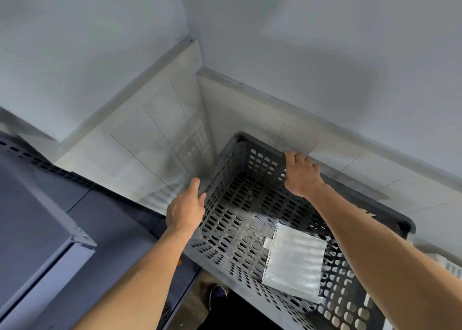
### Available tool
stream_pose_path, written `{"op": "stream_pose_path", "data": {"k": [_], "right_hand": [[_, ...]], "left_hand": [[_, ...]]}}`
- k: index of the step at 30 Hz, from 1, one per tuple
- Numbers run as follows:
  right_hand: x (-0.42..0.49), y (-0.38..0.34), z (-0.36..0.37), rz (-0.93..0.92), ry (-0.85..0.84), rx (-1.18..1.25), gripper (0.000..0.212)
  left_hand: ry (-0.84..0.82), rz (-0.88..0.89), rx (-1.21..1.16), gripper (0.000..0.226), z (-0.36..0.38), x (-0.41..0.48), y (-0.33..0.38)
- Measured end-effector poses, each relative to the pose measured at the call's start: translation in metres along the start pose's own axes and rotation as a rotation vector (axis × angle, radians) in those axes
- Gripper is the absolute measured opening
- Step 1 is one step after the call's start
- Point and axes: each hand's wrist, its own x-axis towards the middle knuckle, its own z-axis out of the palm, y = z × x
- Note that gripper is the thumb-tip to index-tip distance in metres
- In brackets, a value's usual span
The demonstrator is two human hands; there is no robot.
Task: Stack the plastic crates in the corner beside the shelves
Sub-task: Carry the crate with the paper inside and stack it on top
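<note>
The grey metal shelves point(42, 229), flat-panelled with a perforated edge, stand left of everything. Just right of them the left hand point(186, 208) has its fingers point(200, 195) curled over the left rim of the dark plastic crate point(250, 217), thumb outside. Across the opening, the right hand point(301, 173) clamps the far rim beside the tiled wall point(155, 134). This two-sided hold likely steers the crate squarely into the corner. Its walls are rigid slotted lattice; a crinkled silvery pouch point(295, 259) lies inside, nearer than both hands.
</note>
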Motion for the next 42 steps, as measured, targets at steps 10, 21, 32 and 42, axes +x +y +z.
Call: {"op": "stream_pose_path", "data": {"k": [10, 21, 32, 42], "right_hand": [[0.007, 0.012, -0.003, -0.029, -0.051, 0.099, 0.078], [-0.082, 0.031, 0.018, 0.005, 0.095, 0.053, 0.094], [-0.231, 0.014, 0.073, 0.161, 0.004, 0.169, 0.068], [-0.338, 0.009, 0.115, 0.323, 0.020, 0.209, 0.058]], "left_hand": [[-0.078, 0.006, -0.064, 0.033, -0.001, 0.007, 0.002], [0.016, 0.109, 0.131, 0.092, 0.003, -0.053, 0.035], [-0.312, 0.595, -0.001, 0.053, 0.033, -0.191, 0.066], [-0.354, 0.812, 0.075, 0.048, 0.039, -0.241, 0.078]]}}
